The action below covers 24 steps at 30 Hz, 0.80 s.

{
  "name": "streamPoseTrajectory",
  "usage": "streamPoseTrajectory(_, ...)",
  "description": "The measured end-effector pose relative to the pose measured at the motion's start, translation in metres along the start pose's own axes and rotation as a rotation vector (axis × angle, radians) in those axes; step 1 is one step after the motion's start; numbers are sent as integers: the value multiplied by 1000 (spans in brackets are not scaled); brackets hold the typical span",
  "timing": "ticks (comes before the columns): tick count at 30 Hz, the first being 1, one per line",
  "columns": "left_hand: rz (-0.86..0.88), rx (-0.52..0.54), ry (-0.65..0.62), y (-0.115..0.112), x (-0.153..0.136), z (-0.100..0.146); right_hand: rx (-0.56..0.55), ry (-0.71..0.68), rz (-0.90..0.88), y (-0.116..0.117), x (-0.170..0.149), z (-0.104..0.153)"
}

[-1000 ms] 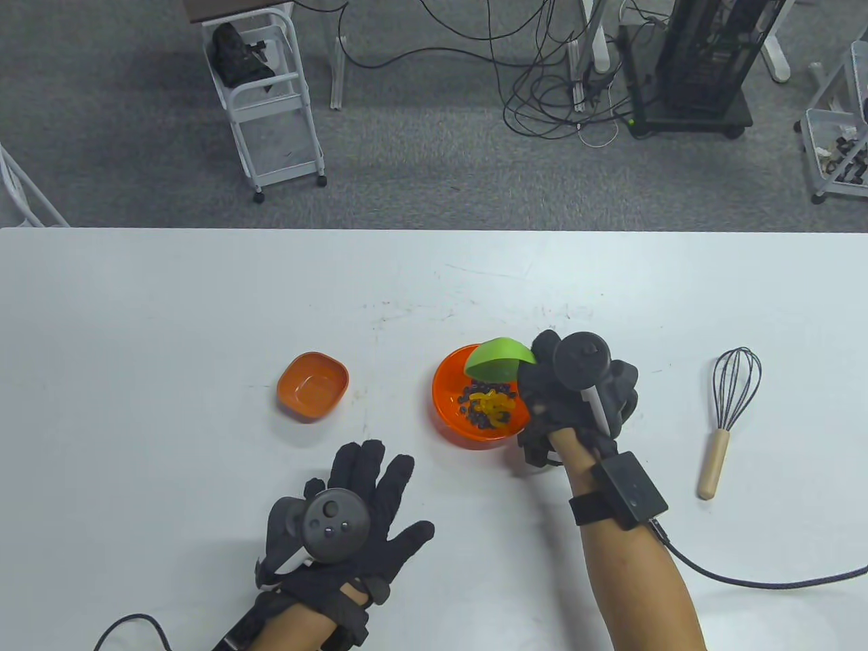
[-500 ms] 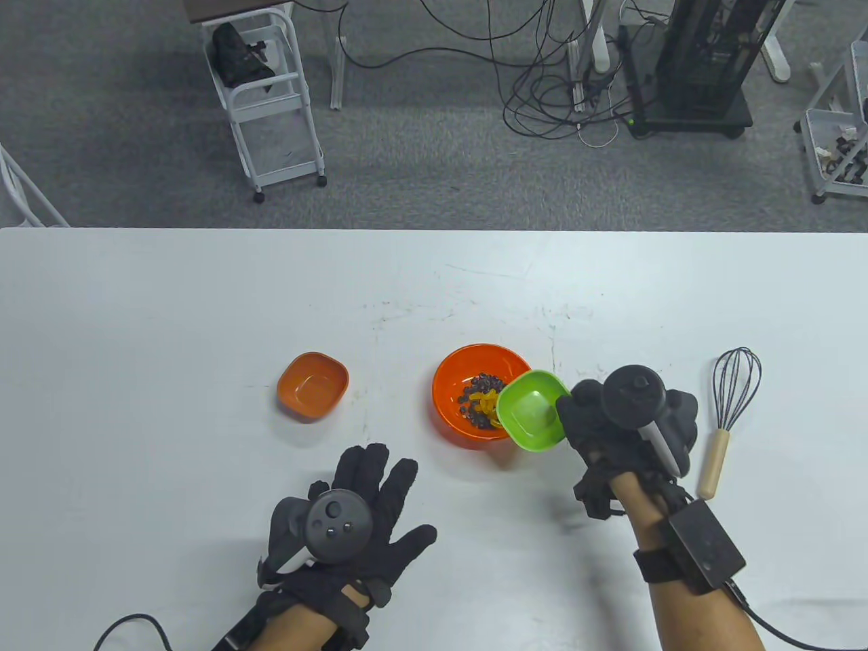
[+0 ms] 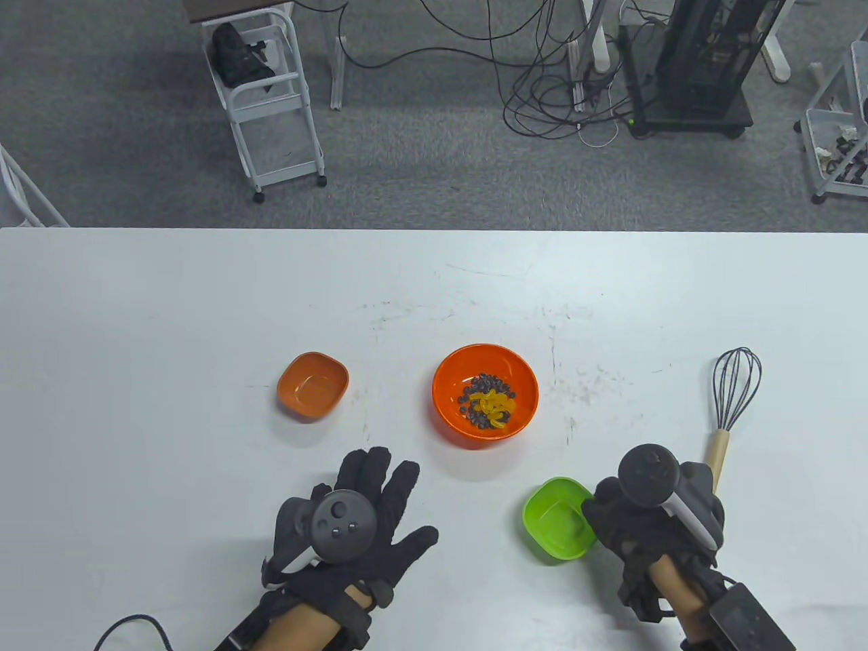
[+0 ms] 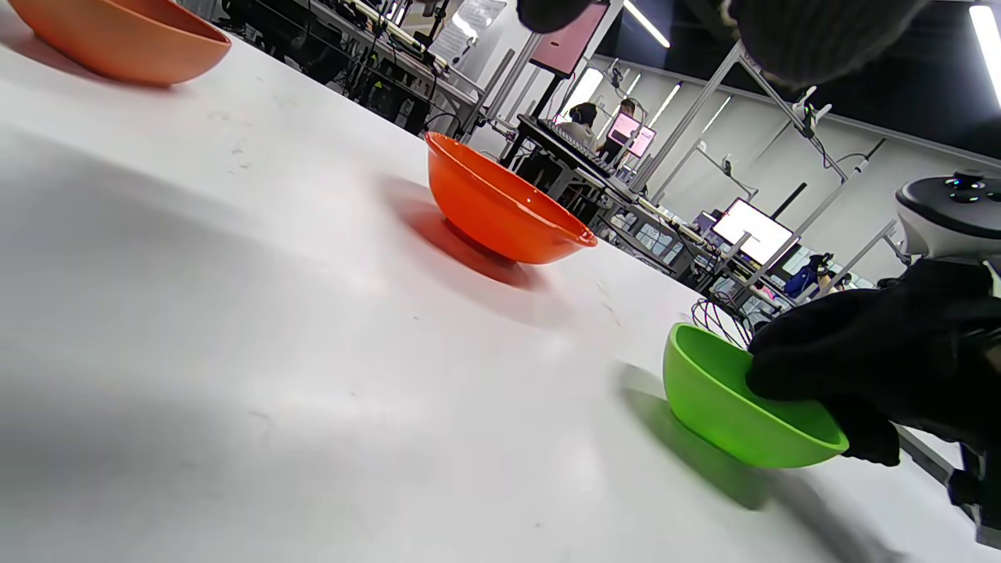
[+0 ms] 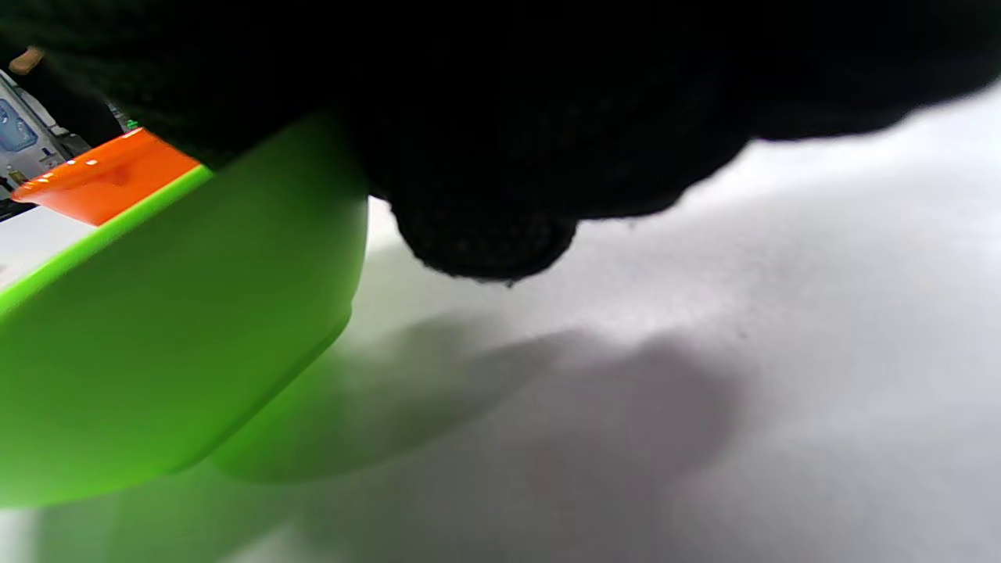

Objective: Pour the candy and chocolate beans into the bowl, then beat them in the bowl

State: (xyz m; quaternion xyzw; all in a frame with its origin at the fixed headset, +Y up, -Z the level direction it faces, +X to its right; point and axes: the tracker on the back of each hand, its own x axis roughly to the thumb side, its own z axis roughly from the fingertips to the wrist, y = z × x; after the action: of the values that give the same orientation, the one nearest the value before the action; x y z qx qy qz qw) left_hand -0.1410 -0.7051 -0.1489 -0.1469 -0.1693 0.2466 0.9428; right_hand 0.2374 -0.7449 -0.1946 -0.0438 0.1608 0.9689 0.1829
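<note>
The orange bowl [image 3: 485, 393] [image 4: 500, 207] stands mid-table and holds dark chocolate beans and yellow candy [image 3: 489, 401]. My right hand [image 3: 651, 522] grips the right rim of an empty green dish [image 3: 557, 519] [image 4: 735, 410] [image 5: 156, 328] low at the table's near right, thumb inside the rim. A small empty orange dish [image 3: 312, 385] [image 4: 117, 39] sits to the left. My left hand [image 3: 356, 522] lies flat on the table near the front, fingers spread, holding nothing. A whisk [image 3: 727, 413] with a wooden handle lies at the right, just beyond my right hand.
The white table [image 3: 169, 305] ends at a far edge with grey carpet beyond. A white trolley [image 3: 268, 102], cables and a black rack [image 3: 698, 68] stand on the floor behind.
My right hand tipped the green dish over the orange bowl, then drew it back towards me and down to the table at the near right. The left hand stayed flat.
</note>
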Motion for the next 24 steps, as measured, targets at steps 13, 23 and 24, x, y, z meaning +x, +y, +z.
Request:
streamPoseTrajectory(13, 0, -7, -8, -2, 0, -1, -31, 24, 27, 3, -7, 0)
streamPoseTrajectory(23, 32, 9, -12, 1, -2, 2, -217, 166, -30, -56, -25, 1)
streamPoseTrajectory(24, 34, 9, -12, 1, -2, 2, -249, 203, 3, -65, -30, 0)
